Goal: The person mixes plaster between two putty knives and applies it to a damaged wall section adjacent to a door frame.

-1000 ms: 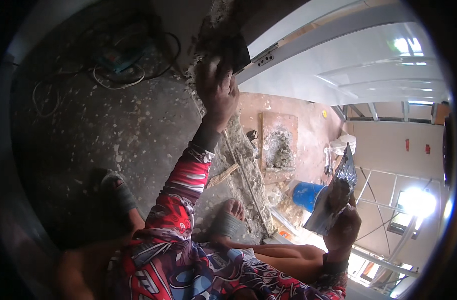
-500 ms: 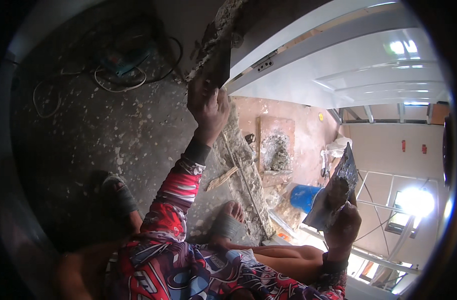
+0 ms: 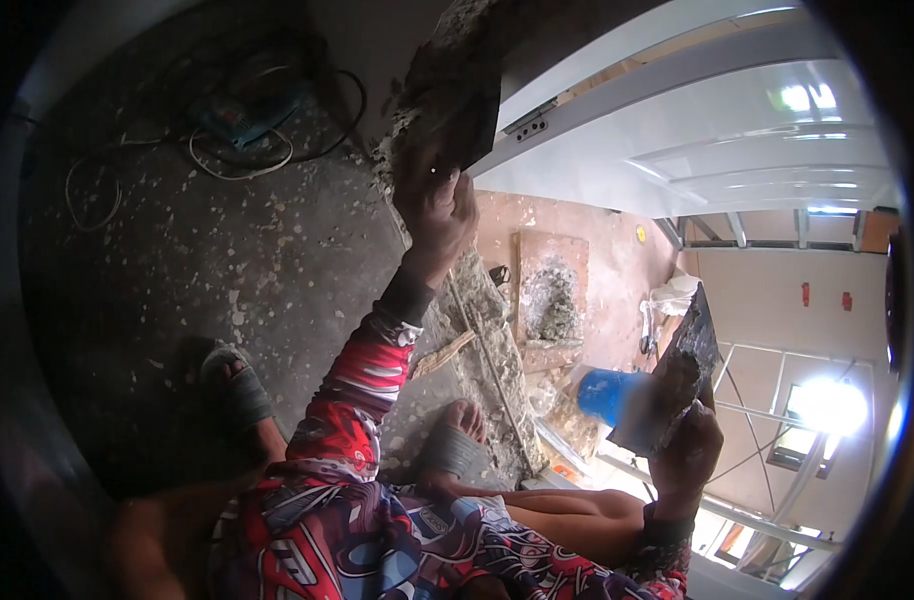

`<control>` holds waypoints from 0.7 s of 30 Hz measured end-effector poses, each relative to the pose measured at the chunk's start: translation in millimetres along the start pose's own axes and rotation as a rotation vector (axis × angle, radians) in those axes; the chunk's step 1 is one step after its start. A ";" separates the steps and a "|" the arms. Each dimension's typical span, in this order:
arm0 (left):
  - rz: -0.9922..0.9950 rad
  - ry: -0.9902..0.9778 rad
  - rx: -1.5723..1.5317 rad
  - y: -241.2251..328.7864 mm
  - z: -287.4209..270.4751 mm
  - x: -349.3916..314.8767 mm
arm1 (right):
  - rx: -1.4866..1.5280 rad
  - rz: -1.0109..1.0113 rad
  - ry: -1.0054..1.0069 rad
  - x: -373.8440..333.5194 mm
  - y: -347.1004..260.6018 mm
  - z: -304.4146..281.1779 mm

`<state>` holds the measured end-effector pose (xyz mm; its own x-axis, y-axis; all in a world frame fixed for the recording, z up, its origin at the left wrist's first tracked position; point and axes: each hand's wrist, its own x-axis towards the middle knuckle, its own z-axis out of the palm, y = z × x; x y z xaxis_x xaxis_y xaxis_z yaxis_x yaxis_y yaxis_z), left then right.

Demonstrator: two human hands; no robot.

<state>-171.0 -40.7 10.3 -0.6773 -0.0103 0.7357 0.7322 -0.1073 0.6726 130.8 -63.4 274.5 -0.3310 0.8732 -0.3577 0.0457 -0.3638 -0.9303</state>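
My left hand (image 3: 437, 215) is closed round a dark flat-bladed trowel (image 3: 482, 125), raised against the rough, mortar-covered wall edge (image 3: 427, 90) beside the door frame. Shadow hides the handle and part of the blade. Off to the right, my right hand (image 3: 692, 445) grips a flat dark plate (image 3: 702, 320), like a plasterer's hawk, held tilted. A lump of wet grey mortar (image 3: 677, 385) lies on it, close to my fingers.
A white panelled door (image 3: 717, 130) stands at upper right. Below it are a board with mortar (image 3: 552, 300) and a blue bucket (image 3: 602, 395). A corded power tool (image 3: 242, 120) lies at far left. A broken concrete strip (image 3: 492, 370) and wood piece (image 3: 442, 355) lie near my sandalled foot.
My left hand and the trowel have shifted slightly to the right along the wall edge. The right hand stays nearly in place, its plate turned a little.
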 end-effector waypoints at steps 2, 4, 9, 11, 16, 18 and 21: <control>-0.013 -0.016 -0.079 -1.1 -10.3 1.7 | 0.068 0.019 0.018 0.9 1.8 -11.7; -0.057 -0.036 -0.112 10.9 -23.4 9.6 | -0.120 -0.062 0.047 0.6 2.8 -15.8; -0.391 -0.076 -0.171 2.8 -38.9 -8.1 | -1.342 -0.476 -0.119 -0.1 3.6 -56.3; -0.610 -0.126 -0.275 6.1 -41.8 -10.8 | -0.828 -0.211 -0.068 2.0 1.4 -42.4; -0.726 -0.269 -0.149 22.0 -49.5 15.1 | -0.471 -0.136 -0.007 5.7 0.6 -17.6; -0.656 -0.241 -0.132 35.1 -48.2 32.5 | -0.565 -0.109 -0.059 6.4 -0.3 -26.1; -0.521 -0.208 -0.125 37.6 -35.2 34.3 | -0.090 -0.008 -0.125 7.5 -3.3 -15.3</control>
<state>-169.3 -80.1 58.0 -0.9086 0.2700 0.3187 0.2833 -0.1624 0.9452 142.6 -50.7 273.7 -0.4462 0.8269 -0.3423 0.1247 -0.3212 -0.9387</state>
